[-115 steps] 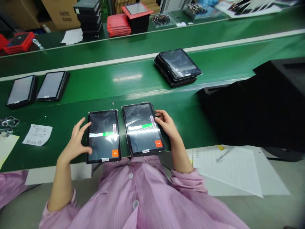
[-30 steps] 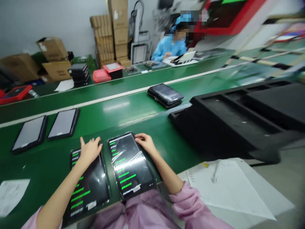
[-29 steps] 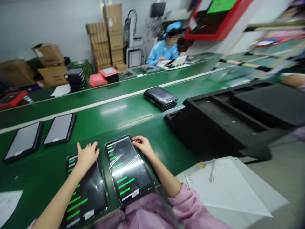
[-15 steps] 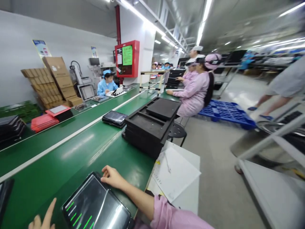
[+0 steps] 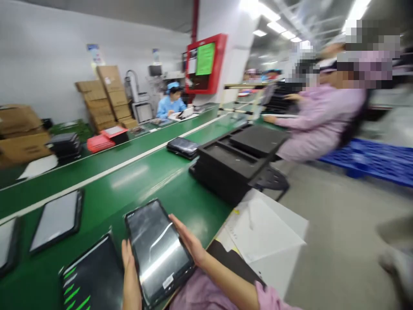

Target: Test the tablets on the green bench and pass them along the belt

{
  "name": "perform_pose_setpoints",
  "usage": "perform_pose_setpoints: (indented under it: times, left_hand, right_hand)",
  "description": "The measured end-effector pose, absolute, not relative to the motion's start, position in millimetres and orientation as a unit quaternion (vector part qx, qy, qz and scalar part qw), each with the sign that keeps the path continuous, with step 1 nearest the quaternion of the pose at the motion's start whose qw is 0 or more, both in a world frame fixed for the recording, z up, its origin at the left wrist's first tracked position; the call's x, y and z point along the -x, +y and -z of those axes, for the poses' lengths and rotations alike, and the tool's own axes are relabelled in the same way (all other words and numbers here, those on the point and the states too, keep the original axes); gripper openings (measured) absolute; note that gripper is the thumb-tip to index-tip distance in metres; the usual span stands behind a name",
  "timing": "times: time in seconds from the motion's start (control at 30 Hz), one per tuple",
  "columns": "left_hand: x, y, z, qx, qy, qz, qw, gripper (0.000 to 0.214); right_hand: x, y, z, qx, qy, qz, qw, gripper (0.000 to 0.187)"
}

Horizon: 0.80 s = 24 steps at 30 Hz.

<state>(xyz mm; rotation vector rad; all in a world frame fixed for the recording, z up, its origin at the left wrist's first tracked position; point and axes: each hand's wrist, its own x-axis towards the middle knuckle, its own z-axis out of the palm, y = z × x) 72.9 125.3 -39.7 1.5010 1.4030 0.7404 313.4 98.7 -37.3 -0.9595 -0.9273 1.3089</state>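
A black tablet [image 5: 159,247] with a dark, glossy screen and a small white label near its lower end is held between my two hands. My left hand [image 5: 129,265] lies along its left edge, fingers pointing up and pressed to the side. On the opposite edge my right hand [image 5: 189,239] grips it, fingers extended along the side. Just left of my left hand, a second tablet [image 5: 97,271] lies on the green work surface, its dark screen showing several green bars. My left forearm covers part of its right side.
More tablets [image 5: 58,219] with pale screens lie at the left. Stacked black trays [image 5: 226,172] stand ahead, beside a small pile of dark tablets [image 5: 183,147]. White papers [image 5: 267,228] lie at the right edge. Co-workers in pink [image 5: 329,112] and blue [image 5: 171,105] sit farther along the line.
The view has turned left. My hands, earlier apart with a left finger extended, now clasp the dark tablet from both sides; it stands apart from the tablet with green bars.
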Motion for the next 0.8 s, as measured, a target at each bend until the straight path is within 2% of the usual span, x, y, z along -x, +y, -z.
perform_pose_setpoints:
  times: [0.1, 0.17, 0.3, 0.37, 0.5, 0.6, 0.67, 0.73, 0.8]
  left_hand:
    - [-51.8, 93.7, 12.0, -0.519, 0.550, -0.446, 0.479, 0.067]
    - [-30.7, 83.1, -12.3, -0.491, 0.547, -0.509, 0.447, 0.065]
    - [24.9, 70.7, -35.7, -0.477, 0.593, -0.508, 0.404, 0.069]
    - [49.8, 66.8, -28.3, -0.461, 0.615, -0.500, 0.400, 0.074]
    - [74.8, 62.4, 4.4, -0.402, 0.673, -0.496, 0.373, 0.081]
    - [70.0, 58.2, 23.6, -0.333, 0.620, -0.566, 0.430, 0.079]
    - [58.8, 57.1, 31.2, -0.249, 0.548, -0.632, 0.488, 0.073]
    - [41.4, 60.9, 36.4, -0.175, 0.498, -0.672, 0.519, 0.064]
    - [17.1, 72.4, 38.9, -0.148, 0.474, -0.694, 0.521, 0.055]
  right_hand:
    - [-283.2, 89.9, 15.3, 0.378, -0.392, -0.588, 0.598, 0.073]
    - [-256.4, 85.9, 5.6, 0.358, -0.402, -0.607, 0.584, 0.071]
    - [-193.5, 82.9, 4.3, 0.306, -0.447, -0.634, 0.552, 0.071]
    - [-166.8, 86.7, 8.6, 0.306, -0.482, -0.633, 0.523, 0.076]
    - [-152.6, 101.1, 16.3, 0.397, -0.555, -0.593, 0.428, 0.087]
    - [-186.7, 101.6, 22.9, 0.463, -0.571, -0.540, 0.410, 0.087]
    - [-222.1, 90.9, 31.2, 0.492, -0.573, -0.551, 0.355, 0.079]
    - [-254.8, 73.0, 43.1, 0.474, -0.566, -0.627, 0.249, 0.067]
    - [-276.3, 54.4, 55.4, 0.421, -0.522, -0.718, 0.185, 0.059]
